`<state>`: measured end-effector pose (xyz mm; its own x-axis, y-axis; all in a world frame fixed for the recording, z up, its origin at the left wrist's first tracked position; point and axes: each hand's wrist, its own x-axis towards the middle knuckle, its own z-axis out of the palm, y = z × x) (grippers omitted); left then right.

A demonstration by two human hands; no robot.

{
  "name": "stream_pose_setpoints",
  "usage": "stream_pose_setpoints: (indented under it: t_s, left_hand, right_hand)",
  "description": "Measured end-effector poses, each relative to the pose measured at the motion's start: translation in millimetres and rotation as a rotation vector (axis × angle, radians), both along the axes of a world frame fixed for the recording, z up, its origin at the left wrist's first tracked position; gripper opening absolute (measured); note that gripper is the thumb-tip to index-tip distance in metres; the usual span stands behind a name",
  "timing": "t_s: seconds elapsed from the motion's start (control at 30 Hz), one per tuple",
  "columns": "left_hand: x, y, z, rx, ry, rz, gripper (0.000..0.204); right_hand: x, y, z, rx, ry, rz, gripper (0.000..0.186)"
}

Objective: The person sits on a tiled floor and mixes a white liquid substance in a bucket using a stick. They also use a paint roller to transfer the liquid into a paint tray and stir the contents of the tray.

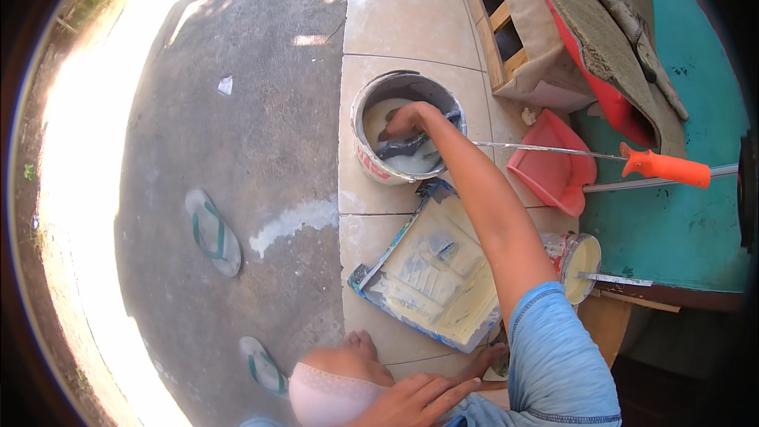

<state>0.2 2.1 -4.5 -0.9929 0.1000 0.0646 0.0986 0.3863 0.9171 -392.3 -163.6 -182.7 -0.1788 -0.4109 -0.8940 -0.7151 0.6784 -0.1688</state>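
My right hand (402,122) reaches down into a paint-smeared bucket (371,166) holding cloudy, pale liquid. Its fingers are closed on a dark, wet, cloth-like thing (405,147), partly in the liquid; its exact kind is unclear. Low in the picture, my left hand (419,399) rests by my knee, fingers stretched out and holding nothing. Just below the bucket lies a paint tray (427,269) coated in cream paint, partly behind my right forearm. An orange-handled tool (664,168) has a long metal rod running to the bucket's rim; its far end is hidden.
A can of cream paint (583,269) with a flat stick across it stands right of the tray. Beyond are a pink dustpan (553,160), a teal surface (672,229) and a cloth-draped wooden frame (506,32). Flip-flops (213,233) lie on the concrete at left.
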Motion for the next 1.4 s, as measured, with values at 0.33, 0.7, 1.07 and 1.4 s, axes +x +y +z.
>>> stream_pose_setpoints:
  t_s: [0.33, 0.7, 1.07, 1.4]
  left_hand:
    - [2.4, -4.0, 2.9, 0.176, -0.086, 0.033, 0.063]
    - [2.1, -10.6, 4.8, 0.19, -0.086, 0.022, 0.064]
    - [-1.3, -4.8, 7.7, 0.193, -0.085, 0.044, 0.066]
    - [3.4, -7.1, 6.7, 0.095, -0.075, 0.023, 0.062]
  right_hand:
    - [3.0, 2.8, -9.3, -0.116, 0.013, -0.043, 0.062]
    - [0.1, -3.8, -42.6, -0.19, 0.127, -0.007, 0.056]
    - [0.9, -6.3, -87.2, -0.259, 0.261, 0.001, 0.05]
    - [5.9, -7.0, -31.4, -0.139, 0.309, 0.001, 0.053]
